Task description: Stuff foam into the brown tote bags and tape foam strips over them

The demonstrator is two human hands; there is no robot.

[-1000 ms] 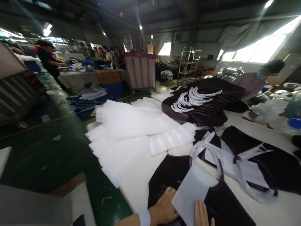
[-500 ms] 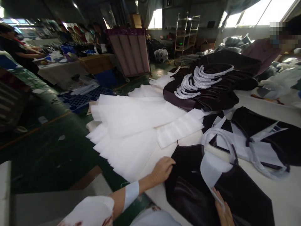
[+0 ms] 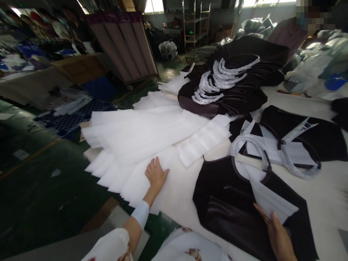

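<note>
My left hand (image 3: 156, 174) lies with fingers spread on a fanned stack of white foam sheets (image 3: 144, 134). In front of me a dark brown handbag (image 3: 231, 217) lies flat, its round handle (image 3: 251, 141) wrapped in white. A white foam sheet (image 3: 274, 197) comes out of the bag's opening and folds over its front. My right hand (image 3: 278, 232) has this sheet's lower edge between thumb and fingers. Narrower white foam strips (image 3: 205, 141) lie between the stack and the bag.
Beyond the strips stands a pile of dark bags (image 3: 231, 94) with wrapped handles. Another dark bag (image 3: 312, 130) with foam and a tag lies at the right. A person (image 3: 288, 40) is behind the pile. A wheeled cart (image 3: 125, 47) and a blue pallet (image 3: 67, 119) stand on the floor.
My left hand has left the bag's left edge and moved left onto the foam stack, fingers spreading. My right hand has swung the foam sheet's end to the right. The view has shifted right.
</note>
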